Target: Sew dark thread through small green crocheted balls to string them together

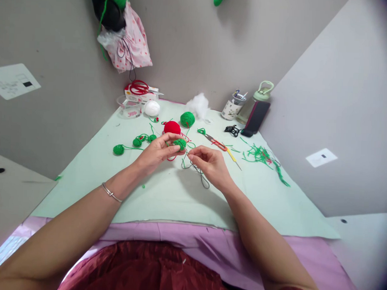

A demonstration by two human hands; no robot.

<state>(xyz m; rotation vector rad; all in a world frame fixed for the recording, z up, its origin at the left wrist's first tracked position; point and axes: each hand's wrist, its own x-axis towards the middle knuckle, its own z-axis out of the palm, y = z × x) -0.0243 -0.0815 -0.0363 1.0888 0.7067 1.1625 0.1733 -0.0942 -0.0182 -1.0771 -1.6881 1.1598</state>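
Observation:
My left hand (158, 151) pinches a small green crocheted piece (180, 143) above the pale green mat (166, 195). My right hand (208, 162) is closed in a pinch just to its right, on a thin needle with dark thread (202, 177) trailing down onto the mat. A red crocheted ball (172, 127) lies just behind the hands, with red yarn running toward the green piece.
Small green crocheted pieces (118, 149) lie to the left, a green yarn ball (187, 118) and a white ball (152, 108) behind. Small snips (216, 142), a crochet hook (233, 158), green yarn scraps (263, 156), a pen jar (233, 106), a bottle (257, 100) and a phone (257, 117) sit to the right. Red scissors (139, 87) rest at the back.

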